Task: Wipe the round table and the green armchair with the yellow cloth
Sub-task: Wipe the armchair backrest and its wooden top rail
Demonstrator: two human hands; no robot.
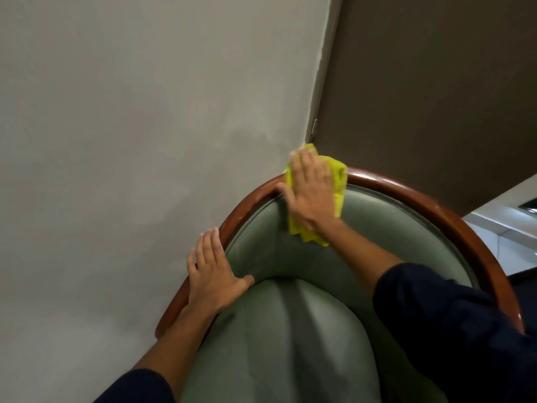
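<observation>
The green armchair (279, 330) fills the lower middle of the head view, with a curved brown wooden rim (430, 205) around its padded back. My right hand (309, 190) lies flat on the yellow cloth (338, 175), pressing it against the top of the backrest where the padding meets the wood. My left hand (213, 269) rests palm down on the left part of the rim, fingers spread, thumb on the green padding. The round table is out of view.
A grey wall (139, 117) stands close behind the chair on the left and meets a dark brown wall (436, 82) at a corner just beyond the cloth. A pale floor or ledge (505, 225) shows at the right edge.
</observation>
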